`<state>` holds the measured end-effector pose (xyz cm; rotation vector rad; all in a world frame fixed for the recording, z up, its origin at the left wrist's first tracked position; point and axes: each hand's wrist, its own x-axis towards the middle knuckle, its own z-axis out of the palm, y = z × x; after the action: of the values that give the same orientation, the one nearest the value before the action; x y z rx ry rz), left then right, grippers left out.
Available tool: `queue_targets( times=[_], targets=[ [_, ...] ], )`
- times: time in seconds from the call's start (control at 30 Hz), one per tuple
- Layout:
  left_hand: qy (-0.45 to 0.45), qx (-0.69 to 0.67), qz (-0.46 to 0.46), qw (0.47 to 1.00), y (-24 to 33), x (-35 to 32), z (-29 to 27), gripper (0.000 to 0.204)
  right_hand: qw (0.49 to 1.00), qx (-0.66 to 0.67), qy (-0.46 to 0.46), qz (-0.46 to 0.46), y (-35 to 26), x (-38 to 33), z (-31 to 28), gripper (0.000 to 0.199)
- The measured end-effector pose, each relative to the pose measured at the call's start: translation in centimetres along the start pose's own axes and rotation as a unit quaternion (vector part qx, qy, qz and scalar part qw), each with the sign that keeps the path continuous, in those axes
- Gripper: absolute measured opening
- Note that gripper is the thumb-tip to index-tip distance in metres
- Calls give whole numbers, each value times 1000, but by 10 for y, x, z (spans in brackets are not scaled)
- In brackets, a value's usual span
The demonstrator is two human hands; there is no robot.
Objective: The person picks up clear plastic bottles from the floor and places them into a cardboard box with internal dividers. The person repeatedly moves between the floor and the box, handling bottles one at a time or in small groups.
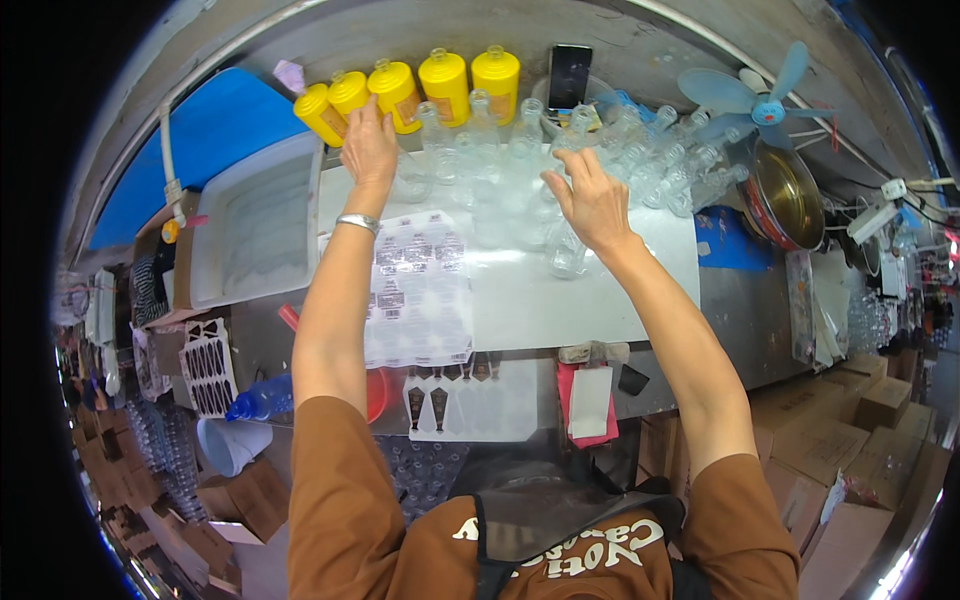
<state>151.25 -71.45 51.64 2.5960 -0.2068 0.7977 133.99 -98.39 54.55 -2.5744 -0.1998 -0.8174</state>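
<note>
My left hand (369,150) is at the front of a row of several yellow bottles (443,88), its fingers stretched up against or just before them. I cannot tell whether it touches one. Beside it a clear glass bottle (410,182) seems to lean low on the table. My right hand (594,203) hovers over the white work surface (590,310), thumb and fingers apart, with nothing visible between them. Just below it stands or lies a clear bottle (568,255). More clear glass bottles (525,130) fill the back of the surface; several at the right (690,165) lie crowded together.
A printed label sheet (420,290) lies left of centre, a sticker sheet (480,405) at the near edge. A white tub (250,230) stands left. Behind are a phone (570,75) and a blue fan (768,110); a metal pot (790,195) is right. Cardboard boxes (820,430) stand lower right.
</note>
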Motion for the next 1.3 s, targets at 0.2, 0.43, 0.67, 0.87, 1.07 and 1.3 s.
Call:
queue_targets(
  times=[0.2, 0.43, 0.67, 0.87, 1.07, 1.3],
  targets=[
    [-27, -6, -13, 1000, 6, -4, 1, 46, 997, -25, 71, 14, 9, 1, 14, 25],
    [39, -81, 24, 996, -10, -11, -18, 50, 993, 14, 115, 0, 10, -11, 19, 27],
    [27, -263, 14, 964, 100, -97, -80, 36, 995, -36, 91, 29, 21, -76, -115, 42],
    [-115, -327, 62, 936, 227, -183, -108, 35, 974, -199, 104, 9, -7, -190, -390, 46],
    [-90, -461, 242, 849, 432, -231, -168, 33, 773, -613, 143, 85, -77, -323, -723, 33],
    [-38, -612, 490, 620, 749, -338, -342, 35, 567, -505, 43, 650, -59, -574, -1002, 52]
  ],
)
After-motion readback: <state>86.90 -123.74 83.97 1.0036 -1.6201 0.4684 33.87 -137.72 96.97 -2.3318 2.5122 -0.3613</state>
